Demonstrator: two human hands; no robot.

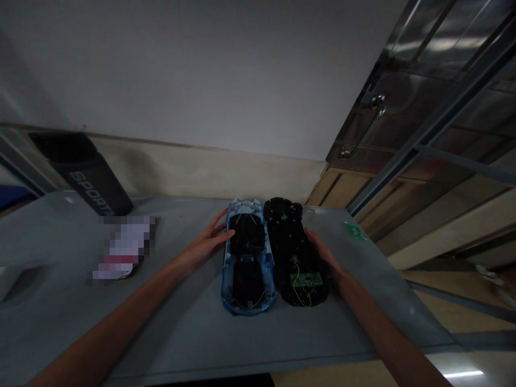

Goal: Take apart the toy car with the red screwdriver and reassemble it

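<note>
A blue toy car body shell [248, 263] lies upside down on the grey table [193, 328], its inside showing. Right beside it lies the black chassis [296, 252] with a green circuit board [306, 279] and yellow wires. My left hand [207, 242] rests against the left side of the blue shell, fingers stretched out and apart. My right hand [322, 250] lies against the right side of the black chassis, fingers extended along its edge. Neither hand lifts its part.
A black bottle [86, 174] with white lettering stands at the back left. A blurred packet [123, 247] lies left of my left hand. A small green item [353, 230] sits at the table's right edge. A metal door with a handle [368, 126] is on the right.
</note>
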